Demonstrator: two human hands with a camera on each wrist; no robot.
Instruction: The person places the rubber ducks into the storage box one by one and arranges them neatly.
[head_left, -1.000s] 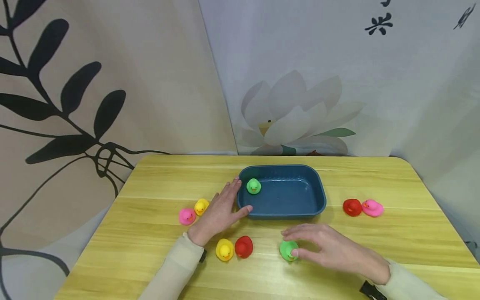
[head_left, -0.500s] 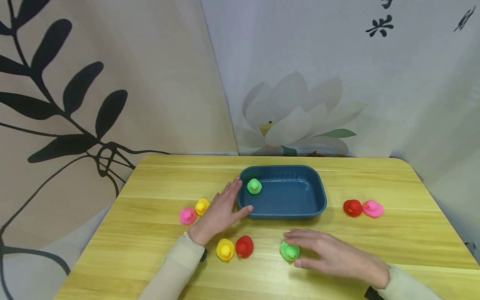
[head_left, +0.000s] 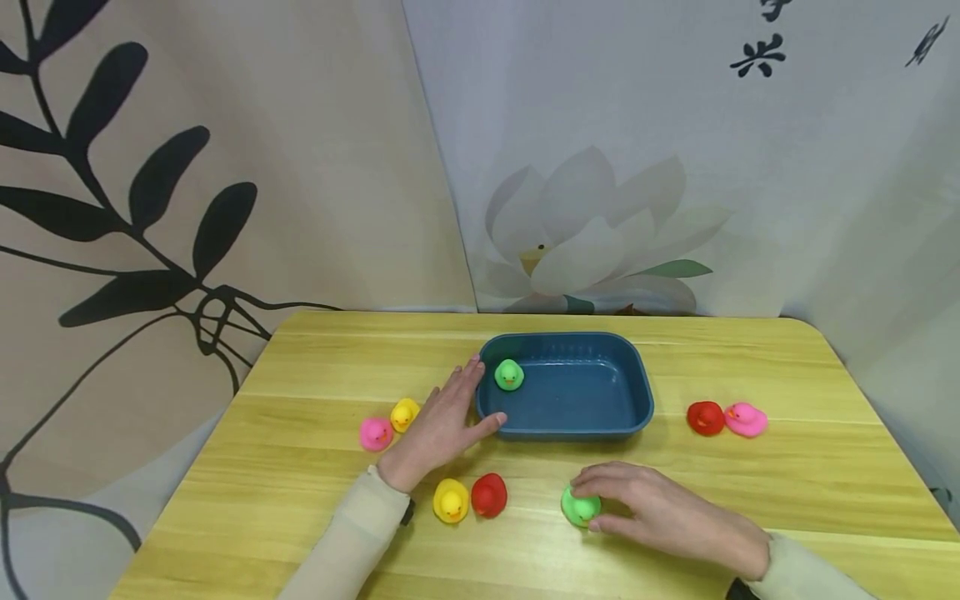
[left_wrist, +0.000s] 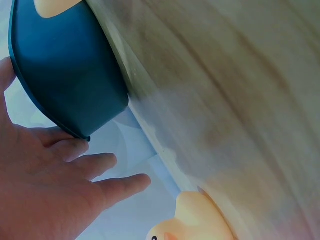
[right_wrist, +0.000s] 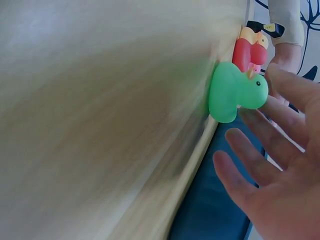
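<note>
Now, right hand [head_left: 648,508]: loosely bent and parted about the green duck [head_left: 578,509], not closed on it; whether any fingertip touches it I cannot tell.
Change there: a second ago the thumb overlapped the duck in the head view; now it lies just beside the duck's near right side, and the fingertips have come nearer the body.
Green duck: at the right hand's fingertips, upright on the table [head_left: 697,354], in the same spot as before; smooth, rubbery-looking, round head on a plump body, small orange beak.
Left hand [head_left: 438,417]: unmoved, grasping nothing, its fingers straight and spread against the tray's left end, thumb at the near rim.
Blue tray [head_left: 585,400]: just right of the left hand's fingers, ahead of the right hand; plastic-looking, faintly glossy, oblong with rounded corners.
Second green duck [head_left: 509,375]: inside the tray, near the left fingertips, not shifted.
Yellow duck [head_left: 451,502] and red duck [head_left: 489,496]: side by side between the hands, near the left wrist.
Pink duck [head_left: 376,434] and its yellow neighbour [head_left: 405,414]: just outside the left hand.
Far red duck [head_left: 706,418] and its pink neighbour [head_left: 746,419]: beyond the right hand, to its right.
Table: beneath both hands, pale wood with streaky grain.
</note>
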